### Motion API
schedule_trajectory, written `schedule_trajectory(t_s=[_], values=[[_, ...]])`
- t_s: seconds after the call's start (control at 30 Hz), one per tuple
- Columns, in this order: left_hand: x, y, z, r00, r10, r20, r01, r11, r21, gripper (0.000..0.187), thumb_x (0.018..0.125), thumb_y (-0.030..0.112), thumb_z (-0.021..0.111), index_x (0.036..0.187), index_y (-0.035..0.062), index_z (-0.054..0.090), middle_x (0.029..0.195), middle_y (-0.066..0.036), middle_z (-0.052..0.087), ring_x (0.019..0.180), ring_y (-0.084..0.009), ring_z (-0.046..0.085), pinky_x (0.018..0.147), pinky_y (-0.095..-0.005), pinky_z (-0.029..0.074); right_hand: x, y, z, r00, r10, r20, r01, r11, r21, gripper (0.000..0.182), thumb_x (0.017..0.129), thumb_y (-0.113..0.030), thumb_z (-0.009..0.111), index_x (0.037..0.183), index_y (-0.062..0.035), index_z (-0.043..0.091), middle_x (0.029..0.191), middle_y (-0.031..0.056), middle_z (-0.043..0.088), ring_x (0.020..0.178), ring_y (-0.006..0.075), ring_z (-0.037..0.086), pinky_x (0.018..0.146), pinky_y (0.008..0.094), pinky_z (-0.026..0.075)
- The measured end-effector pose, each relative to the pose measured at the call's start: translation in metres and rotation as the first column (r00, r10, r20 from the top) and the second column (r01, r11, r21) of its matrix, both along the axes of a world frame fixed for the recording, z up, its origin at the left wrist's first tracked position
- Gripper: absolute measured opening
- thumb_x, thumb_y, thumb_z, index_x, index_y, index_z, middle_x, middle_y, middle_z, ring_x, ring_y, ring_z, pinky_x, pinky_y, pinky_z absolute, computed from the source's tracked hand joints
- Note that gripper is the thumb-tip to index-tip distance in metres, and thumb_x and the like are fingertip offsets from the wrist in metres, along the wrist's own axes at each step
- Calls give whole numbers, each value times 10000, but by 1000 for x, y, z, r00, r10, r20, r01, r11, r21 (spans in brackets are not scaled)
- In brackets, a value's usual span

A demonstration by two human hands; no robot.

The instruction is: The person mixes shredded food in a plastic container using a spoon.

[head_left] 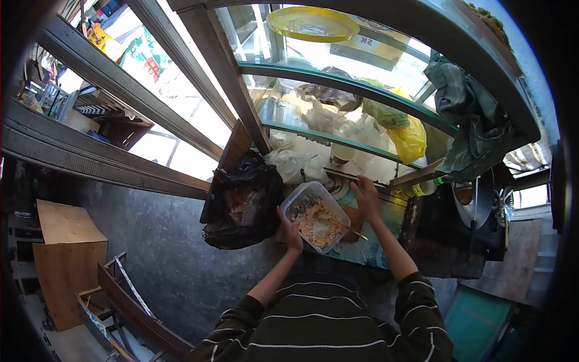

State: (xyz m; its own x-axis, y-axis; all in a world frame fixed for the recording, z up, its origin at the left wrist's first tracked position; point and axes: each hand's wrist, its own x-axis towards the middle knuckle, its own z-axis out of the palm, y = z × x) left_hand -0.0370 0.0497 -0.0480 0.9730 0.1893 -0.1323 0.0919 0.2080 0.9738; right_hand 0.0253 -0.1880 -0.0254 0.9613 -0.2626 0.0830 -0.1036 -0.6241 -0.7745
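My left hand (291, 233) grips the near left side of a clear square plastic container (335, 202). Inside lies a crumbly orange and whitish food mixture (313, 220), with a pale powdery patch in its middle. A golden spoon (356, 233) rests in the container, its handle sticking out over the right side. My right hand (367, 200) is raised to the right of the container, fingers apart, holding nothing. Close by on the left, a black plastic bag (265, 181) lies open with reddish and pale contents that I cannot make out.
A glass display case (356, 81) stands ahead, with a yellow tray (313, 25), a yellow bag (410, 140) and a paper cup (342, 154). A wok (473, 208) sits at the right. Wooden furniture (69, 265) stands at the left.
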Motion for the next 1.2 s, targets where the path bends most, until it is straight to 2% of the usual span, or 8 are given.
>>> schedule_trajectory(t_s=[0.1, 0.23, 0.3, 0.43, 0.5, 0.8, 1.03, 1.2], values=[[1, -5, 2, 998, 58, -40, -59, 998, -7, 735, 755, 107, 420, 1386, 30, 53, 1395, -172, 164, 1253, -261, 236, 1025, -343, 190, -76, 20, 45, 926, 30, -376, -73, 992, -100, 421, 808, -303, 596, 1133, -66, 469, 996, 170, 560, 914, 317, 578, 702, 357, 463], [0, -8, -11, 993, 112, 47, -117, 986, 117, 692, 767, 123, 395, 1375, 0, 88, 1398, -194, 161, 1265, -282, 227, 1023, -350, 197, -107, 48, 63, 955, 203, -217, -236, 962, -138, 402, 802, -259, 573, 1149, -88, 460, 968, 176, 558, 829, 348, 589, 645, 386, 476], [1, -9, -14, 991, 104, 82, -114, 984, 137, 684, 769, 127, 387, 1372, -7, 93, 1399, -199, 159, 1268, -288, 223, 1022, -355, 199, -101, 55, 64, 865, 235, -443, -407, 845, -346, 386, 781, -176, 532, 1154, -101, 471, 929, 173, 556, 728, 361, 595, 583, 411, 483], [5, -14, -4, 983, 103, 153, -135, 966, 220, 676, 767, 136, 378, 1367, -18, 108, 1398, -204, 160, 1279, -290, 210, 1022, -370, 201, -106, 81, 53, 874, 207, -440, -405, 811, -422, 421, 749, -96, 493, 1169, -121, 476, 879, 156, 553, 659, 356, 594, 543, 419, 484], [5, -14, -4, 984, 135, 117, -151, 978, 143, 679, 767, 144, 383, 1367, -19, 109, 1397, -206, 161, 1283, -292, 203, 1027, -375, 191, -126, 92, 74, 771, 317, -552, -563, 744, -360, 433, 744, -66, 474, 1173, -125, 481, 849, 171, 552, 653, 352, 593, 557, 429, 485], [9, -22, 12, 979, 152, 136, -171, 974, 146, 698, 760, 154, 396, 1363, -31, 98, 1397, -212, 144, 1294, -299, 164, 1049, -380, 123, -114, 58, 92, 781, 80, -619, -406, 819, -405, 398, 750, -75, 460, 1145, -79, 512, 753, 206, 589, 695, 379, 594, 614, 461, 479], [4, -18, 6, 984, 111, 136, -133, 977, 167, 701, 784, 175, 394, 1369, -24, 61, 1409, -214, 94, 1316, -297, 97, 1056, -389, 83, -130, 79, 56, 804, 288, -521, -400, 910, -114, 341, 749, -80, 450, 1069, -60, 566, 691, 231, 573, 695, 385, 585, 629, 463, 477], [8, -20, 13, 984, 139, 110, -155, 975, 159, 701, 786, 186, 398, 1370, -19, 70, 1401, -218, 120, 1310, -311, 112, 1054, -398, 86, -117, 76, 141, 776, 183, -604, -434, 849, -301, 369, 744, -74, 454, 1094, -111, 567, 706, 204, 587, 672, 382, 590, 610, 462, 481]])
